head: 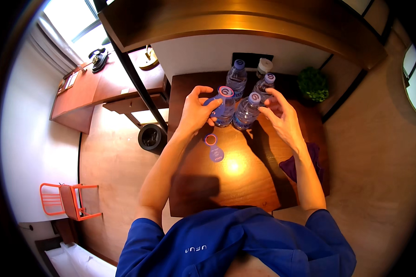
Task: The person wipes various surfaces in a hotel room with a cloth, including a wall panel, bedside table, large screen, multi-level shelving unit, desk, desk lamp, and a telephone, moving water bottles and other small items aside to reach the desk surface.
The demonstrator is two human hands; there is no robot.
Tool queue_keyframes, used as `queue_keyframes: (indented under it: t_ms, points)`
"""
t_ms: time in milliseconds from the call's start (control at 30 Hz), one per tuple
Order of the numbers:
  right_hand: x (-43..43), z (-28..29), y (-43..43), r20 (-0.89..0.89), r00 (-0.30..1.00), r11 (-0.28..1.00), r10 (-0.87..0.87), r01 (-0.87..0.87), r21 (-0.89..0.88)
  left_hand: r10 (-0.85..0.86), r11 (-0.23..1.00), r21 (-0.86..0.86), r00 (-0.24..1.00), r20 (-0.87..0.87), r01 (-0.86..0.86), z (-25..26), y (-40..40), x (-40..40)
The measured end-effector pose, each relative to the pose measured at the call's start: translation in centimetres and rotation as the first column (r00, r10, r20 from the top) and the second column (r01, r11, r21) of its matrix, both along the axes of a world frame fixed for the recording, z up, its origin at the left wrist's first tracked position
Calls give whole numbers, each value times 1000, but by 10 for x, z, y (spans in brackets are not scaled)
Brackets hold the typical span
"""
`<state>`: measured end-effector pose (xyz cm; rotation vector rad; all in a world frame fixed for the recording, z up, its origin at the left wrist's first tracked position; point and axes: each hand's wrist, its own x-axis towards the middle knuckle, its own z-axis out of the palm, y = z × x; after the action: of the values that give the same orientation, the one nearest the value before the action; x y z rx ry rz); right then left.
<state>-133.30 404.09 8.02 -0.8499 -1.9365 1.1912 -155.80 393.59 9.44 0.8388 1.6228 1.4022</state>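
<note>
Several plastic water bottles stand together on a wooden table. My left hand holds a blue neck tag, whose ring sits around the cap of the left front bottle. My right hand is beside the right front bottle, thumb and fingers apart with nothing between them. Behind these stand a back left bottle and a back right bottle, partly hidden by my right fingers. A second neck tag with a ring-shaped hole lies flat on the table, nearer to me.
The wooden table also holds a white-lidded container, a green plant and a dark purple cloth under my right forearm. A wooden shelf overhangs the back. A black bin stands left on the floor.
</note>
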Motion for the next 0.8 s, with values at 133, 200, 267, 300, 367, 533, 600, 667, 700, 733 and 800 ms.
queue_keyframes:
  t_ms: [133,200,267,300,367,533,600,667,700,733,800]
  points:
    - [6,-18,-41,-19,999,994,-40,38,-103,73,997,-3,997,32,-73,-18,-11,5]
    - [5,-44,-62,54,998,990,-19,26,-140,94,996,5,994,54,-94,-29,-16,8]
    - [-8,-58,-86,236,971,985,36,6,-173,141,990,-9,982,128,-141,-39,-22,6]
    - [-14,-73,-94,287,957,995,41,-11,-104,108,994,-7,981,163,-109,-43,-22,4]
    - [-26,-98,-107,411,910,999,50,-41,-32,189,982,-61,959,210,-180,-51,-25,5]
    - [-64,-126,-136,567,819,981,-87,-29,193,210,947,-129,873,-441,-293,-140,-67,-11]
    - [-68,-131,-139,555,824,974,-111,-22,228,189,943,-143,835,-516,-302,-157,-77,-5]
    - [-67,-129,-137,516,849,973,-114,-10,232,240,941,-105,855,-459,-321,-164,-80,-1]
    - [-65,-129,-133,500,859,973,-111,-9,231,263,940,-88,865,-427,-329,-166,-79,3]
    - [-62,-128,-129,484,868,973,-109,-7,231,258,948,-65,873,-414,-311,-170,-76,6]
    - [-54,-126,-126,394,915,994,-81,47,95,257,958,-11,877,-406,-286,-171,-70,2]
